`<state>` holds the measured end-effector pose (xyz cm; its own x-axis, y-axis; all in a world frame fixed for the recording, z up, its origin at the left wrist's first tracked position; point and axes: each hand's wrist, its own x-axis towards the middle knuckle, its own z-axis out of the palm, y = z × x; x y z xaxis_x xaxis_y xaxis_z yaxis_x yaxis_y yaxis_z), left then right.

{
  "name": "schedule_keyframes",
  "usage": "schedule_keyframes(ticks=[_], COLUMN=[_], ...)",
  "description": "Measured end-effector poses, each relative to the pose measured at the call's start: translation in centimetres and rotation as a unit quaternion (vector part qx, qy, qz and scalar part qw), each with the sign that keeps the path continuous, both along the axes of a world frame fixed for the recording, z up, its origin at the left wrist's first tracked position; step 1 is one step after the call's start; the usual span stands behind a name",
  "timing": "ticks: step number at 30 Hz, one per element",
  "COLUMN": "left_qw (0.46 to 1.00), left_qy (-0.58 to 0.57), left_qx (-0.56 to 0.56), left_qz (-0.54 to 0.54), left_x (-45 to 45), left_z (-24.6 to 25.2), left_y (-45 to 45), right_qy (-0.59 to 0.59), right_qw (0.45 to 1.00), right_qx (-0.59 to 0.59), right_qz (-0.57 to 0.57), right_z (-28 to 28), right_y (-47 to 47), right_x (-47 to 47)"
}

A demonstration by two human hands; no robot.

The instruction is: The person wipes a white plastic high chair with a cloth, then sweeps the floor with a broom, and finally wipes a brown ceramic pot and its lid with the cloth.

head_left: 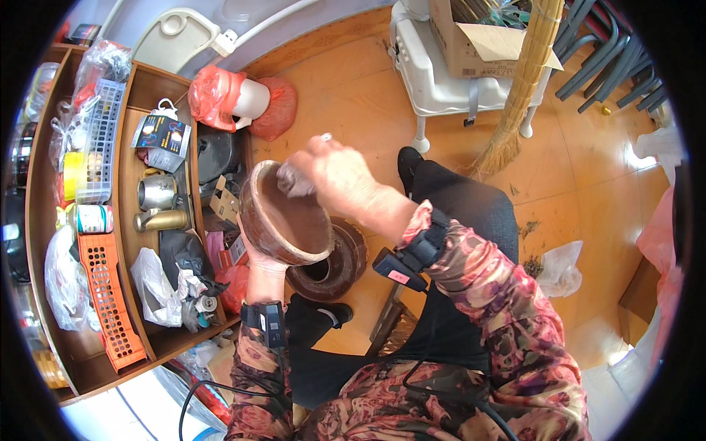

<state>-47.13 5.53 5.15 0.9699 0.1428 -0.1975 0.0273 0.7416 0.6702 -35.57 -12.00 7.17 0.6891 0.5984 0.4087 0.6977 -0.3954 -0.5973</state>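
My left hand (263,260) holds a brown glazed earthenware bowl (287,215) from its lower left side, with the bowl tilted and its inside facing up and to the right. Most of those fingers are hidden behind the bowl. My right hand (336,168) grips a crumpled greyish cloth (295,181) at the bowl's upper rim, the cloth reaching over the inside. Below the bowl, a brown glazed jar (350,264) with a wide, ringed mouth stands on the floor between my feet. The bowl covers part of it.
At left, a wooden shelf unit (140,325) carries an orange plastic basket (113,303), a metal mug (157,190) and plastic bags. A straw broom (515,105) leans by a white plastic chair (411,71) holding a cardboard box (480,49). A clear plastic bag (561,269) lies on the tiles.
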Motion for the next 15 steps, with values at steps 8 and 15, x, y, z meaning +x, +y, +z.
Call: schedule_keyframes(ticks=[8, 15], left_qw=[0.992, 0.983], left_qy=[0.074, 0.098], left_qx=[0.032, 0.118], left_qz=[0.099, 0.103], left_x=[-4.6, -5.6], left_z=[0.5, 0.4], left_y=[1.2, 0.9], right_qy=[0.166, 0.293], right_qw=[0.984, 0.905], right_qx=[-0.062, 0.113], right_qz=[-0.037, 0.286], right_z=[1.0, 1.8], right_y=[-2.3, -2.0], right_x=[2.9, 1.1])
